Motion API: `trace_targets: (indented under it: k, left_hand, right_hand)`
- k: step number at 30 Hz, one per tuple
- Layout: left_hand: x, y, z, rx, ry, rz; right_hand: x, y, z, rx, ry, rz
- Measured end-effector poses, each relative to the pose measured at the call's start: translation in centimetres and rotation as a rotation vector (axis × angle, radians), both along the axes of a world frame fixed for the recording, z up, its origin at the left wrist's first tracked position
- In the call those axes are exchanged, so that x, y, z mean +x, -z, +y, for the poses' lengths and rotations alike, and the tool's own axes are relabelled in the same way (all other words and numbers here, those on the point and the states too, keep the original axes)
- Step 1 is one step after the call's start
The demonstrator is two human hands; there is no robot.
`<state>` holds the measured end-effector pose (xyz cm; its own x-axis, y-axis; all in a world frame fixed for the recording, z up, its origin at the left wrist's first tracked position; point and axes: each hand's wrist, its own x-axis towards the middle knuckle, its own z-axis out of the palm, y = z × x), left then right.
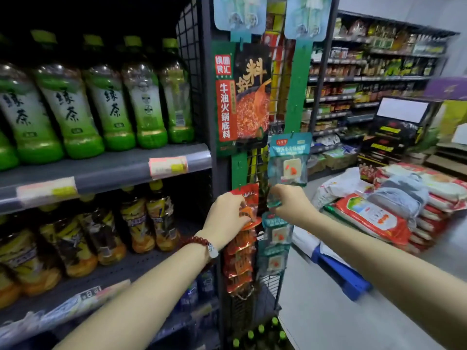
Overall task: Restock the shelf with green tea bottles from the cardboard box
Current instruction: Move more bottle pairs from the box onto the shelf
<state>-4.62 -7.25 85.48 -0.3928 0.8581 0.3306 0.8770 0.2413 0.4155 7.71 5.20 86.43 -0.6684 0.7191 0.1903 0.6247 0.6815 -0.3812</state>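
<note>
Several green tea bottles (73, 102) with green caps stand in a row on the upper shelf (106, 170) at the left. No cardboard box is in view. My left hand (227, 218), with a red bead bracelet on the wrist, grips a red-orange sauce packet (249, 200) hanging on the shelf's end strip. My right hand (290, 203) pinches the bottom of a teal soup-base packet (288, 160) hanging on the neighbouring strip.
Yellow-capped tea bottles (101, 238) fill the shelf below. A large hot-pot base packet (242, 97) hangs above my hands. Stacked rice bags (374, 215) sit on a blue pallet (341, 276) at the right. Green-capped bottles (262, 334) show at the bottom. Grocery shelves (366, 79) line the back.
</note>
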Motion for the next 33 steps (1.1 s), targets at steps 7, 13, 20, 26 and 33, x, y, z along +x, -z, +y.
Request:
trace_targets:
  k: [7, 13, 20, 26, 33]
  left_hand:
    - [1.0, 9.5, 4.0, -0.051, 0.011, -0.089]
    - [0.9, 22.5, 7.5, -0.105, -0.021, -0.139]
    - [0.8, 38.0, 10.0, -0.157, -0.002, -0.119]
    - [0.9, 53.1, 10.7, -0.161, 0.002, -0.123]
    - [0.4, 67.5, 9.5, -0.235, -0.019, -0.162]
  right_hand:
    - [2.4, 9.4, 3.7, -0.055, 0.086, -0.094]
    - [2.7, 22.5, 7.7, -0.125, 0.056, -0.092]
    - [2.7, 38.8, 11.0, -0.124, 0.03, -0.156]
    - [2.6, 55.5, 12.1, -0.248, 0.095, -0.134]
    - [4.0, 70.7, 10.9, -0.291, 0.103, -0.129]
